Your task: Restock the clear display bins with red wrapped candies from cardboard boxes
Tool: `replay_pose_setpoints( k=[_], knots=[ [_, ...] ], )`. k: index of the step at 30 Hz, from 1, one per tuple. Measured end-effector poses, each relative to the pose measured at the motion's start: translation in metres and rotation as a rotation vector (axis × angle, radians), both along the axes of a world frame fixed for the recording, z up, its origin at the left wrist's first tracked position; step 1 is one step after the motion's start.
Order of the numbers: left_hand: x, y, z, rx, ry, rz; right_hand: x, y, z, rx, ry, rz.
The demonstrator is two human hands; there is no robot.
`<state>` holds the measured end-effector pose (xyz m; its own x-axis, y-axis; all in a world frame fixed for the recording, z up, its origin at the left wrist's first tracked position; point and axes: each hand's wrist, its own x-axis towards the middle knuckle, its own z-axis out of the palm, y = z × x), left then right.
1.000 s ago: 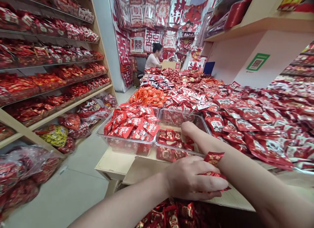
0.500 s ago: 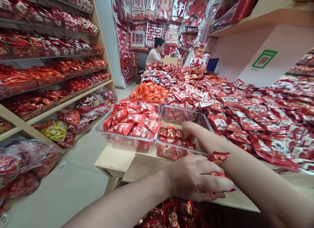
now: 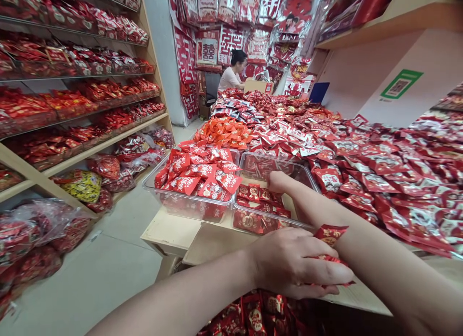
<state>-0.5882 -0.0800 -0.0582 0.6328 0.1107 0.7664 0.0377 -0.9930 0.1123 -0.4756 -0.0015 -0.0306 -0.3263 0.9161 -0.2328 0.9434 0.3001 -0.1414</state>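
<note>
My left hand [image 3: 302,261] is closed around several small red candy packets [image 3: 330,234], whose ends stick out past the fingers. It hangs in front of a clear plastic bin [image 3: 304,169], close beside my right forearm. My right hand [image 3: 278,181] reaches down into that bin, bent at the wrist, and its fingers are hidden from view. Red candy packets [image 3: 253,193] with gold print stand upright in the near-left part of the bin. Below my left hand, at the bottom edge, lie more dark red packets [image 3: 253,316].
A second clear bin [image 3: 188,208], heaped with bright red packets, adjoins on the left. Behind and to the right spreads a large pile of red packets [image 3: 365,167]. Shelves [image 3: 108,104] of packets line the left, with filled plastic bags [image 3: 36,239] below. A person [image 3: 231,75] sits at the back.
The whole view has shifted slightly, so things appear a little further right. My left hand still holds the packets, and my right hand is still down in the bin.
</note>
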Motion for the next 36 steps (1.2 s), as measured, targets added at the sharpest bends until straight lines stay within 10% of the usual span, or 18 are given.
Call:
replay_pose_setpoints(
  k=[6, 14, 20, 27, 36],
  knots=[
    [-0.002, 0.001, 0.002, -0.012, 0.018, -0.018, -0.041, 0.068, -0.029, 0.024, 0.024, 0.234],
    [-0.001, 0.003, 0.002, -0.021, -0.031, -0.037, -0.04, 0.074, -0.057, 0.096, 0.064, 0.259],
    [-0.007, 0.006, 0.013, -0.208, -0.241, -0.08, -0.033, 0.077, -0.015, 0.108, 0.268, 0.121],
    [-0.028, 0.018, 0.035, -0.639, -0.626, 0.145, -0.005, 0.006, 0.07, -0.416, 1.232, -0.092],
    [-0.027, 0.03, 0.038, -0.994, -0.986, 0.1, 0.004, -0.013, 0.054, -0.387, 1.653, -0.196]
  ],
)
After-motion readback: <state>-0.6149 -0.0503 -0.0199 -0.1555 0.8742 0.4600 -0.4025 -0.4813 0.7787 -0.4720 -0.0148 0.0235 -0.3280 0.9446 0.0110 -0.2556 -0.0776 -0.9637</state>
